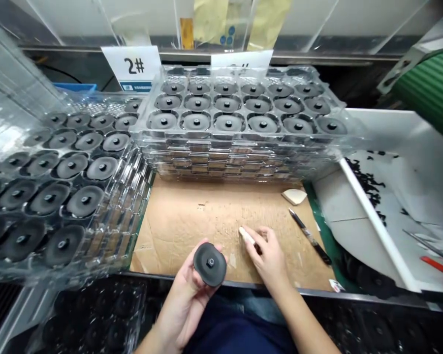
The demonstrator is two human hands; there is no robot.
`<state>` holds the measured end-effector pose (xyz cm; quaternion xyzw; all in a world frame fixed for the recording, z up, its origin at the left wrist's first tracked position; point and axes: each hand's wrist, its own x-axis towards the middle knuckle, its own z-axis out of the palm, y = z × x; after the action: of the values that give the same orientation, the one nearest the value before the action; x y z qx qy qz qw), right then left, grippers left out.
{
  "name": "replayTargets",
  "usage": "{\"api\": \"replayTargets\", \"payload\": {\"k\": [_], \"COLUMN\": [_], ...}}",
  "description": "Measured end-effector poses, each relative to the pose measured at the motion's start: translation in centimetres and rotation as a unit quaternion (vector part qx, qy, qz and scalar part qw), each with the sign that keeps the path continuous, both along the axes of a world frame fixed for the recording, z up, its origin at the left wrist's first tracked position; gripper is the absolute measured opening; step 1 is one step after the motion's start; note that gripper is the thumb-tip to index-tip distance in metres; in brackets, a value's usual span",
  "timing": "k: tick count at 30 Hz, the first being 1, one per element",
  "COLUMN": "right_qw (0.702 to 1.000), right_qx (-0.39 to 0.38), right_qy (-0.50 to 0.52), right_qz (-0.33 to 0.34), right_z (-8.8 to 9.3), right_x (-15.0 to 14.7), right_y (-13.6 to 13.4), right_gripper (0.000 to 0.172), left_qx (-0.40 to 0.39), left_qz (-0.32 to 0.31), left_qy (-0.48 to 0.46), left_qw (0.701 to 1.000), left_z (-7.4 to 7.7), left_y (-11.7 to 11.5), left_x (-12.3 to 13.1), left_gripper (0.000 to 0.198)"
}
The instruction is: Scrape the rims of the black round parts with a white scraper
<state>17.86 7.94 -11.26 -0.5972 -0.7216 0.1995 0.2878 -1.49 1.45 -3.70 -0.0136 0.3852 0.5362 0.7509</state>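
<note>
In my left hand point(192, 287) rests a black round rubber-like part point(216, 273) with a small hub at its centre, hub side up, held by fingers around its edge just above the cardboard's front edge. My right hand point(268, 255) pinches a small white piece point(246, 236) close to the cardboard sheet point(184, 211); its exact kind is unclear. Further right lie a cream-coloured wedge-shaped pad point(294, 196) and a black pen-like tool point(310, 237), both apart from my hands.
Behind the cardboard rises a stack of clear plastic trays point(221, 147) filled with similar black parts. Another tray stack point(107, 201) stands left. At right sits a white bin point(380, 231) with black scraps and a red-handled tool point(439, 265). A green ribbed object point(431, 88) hangs upper right.
</note>
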Motion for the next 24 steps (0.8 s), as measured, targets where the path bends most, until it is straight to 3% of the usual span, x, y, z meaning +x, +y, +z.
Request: {"api": "replayTargets", "payload": {"k": [3, 6, 10, 14, 16, 20, 22, 24], "right_qw": [1.000, 0.999, 0.996, 0.994, 0.993, 0.988, 0.977, 0.959], "right_qx": [-0.011, -0.021, -0.032, -0.056, -0.069, -0.057, -0.016, -0.027], "right_qy": [0.019, 0.045, 0.067, 0.079, 0.084, 0.130, 0.156, 0.163], "right_qz": [0.003, 0.018, 0.056, 0.057, 0.047, 0.060, 0.142, 0.229], "right_z": [1.2, 2.1, 1.6, 1.9, 3.7, 9.9, 12.6, 14.3], "right_x": [0.3, 0.0, -0.7, -0.7, -0.8, -2.6, -4.0, -5.0], "right_y": [0.2, -1.2, -3.7, -3.4, -2.5, -2.2, -3.0, -3.8], "right_gripper": [0.029, 0.023, 0.021, 0.024, 0.023, 0.023, 0.026, 0.026], "left_qx": [-0.009, -0.020, -0.021, -0.005, 0.003, 0.015, 0.000, -0.005], "left_qz": [-0.004, -0.012, -0.013, -0.018, -0.023, -0.026, -0.035, -0.048], "left_qy": [-0.018, -0.024, -0.019, -0.015, -0.007, 0.016, 0.023, 0.020], "left_qw": [1.000, 0.999, 0.999, 1.000, 1.000, 0.999, 0.999, 0.999], "left_z": [-0.3, -0.4, -0.5, -0.2, 0.0, 0.6, 1.0, 1.3], "left_y": [0.8, 1.4, 1.8, 1.3, 0.9, -0.1, -0.5, -0.9], "left_x": [0.3, 0.4, 0.3, 0.0, 0.1, 0.5, 0.8, 0.8], "left_gripper": [0.060, 0.061, 0.061, 0.063, 0.063, 0.061, 0.058, 0.057]}}
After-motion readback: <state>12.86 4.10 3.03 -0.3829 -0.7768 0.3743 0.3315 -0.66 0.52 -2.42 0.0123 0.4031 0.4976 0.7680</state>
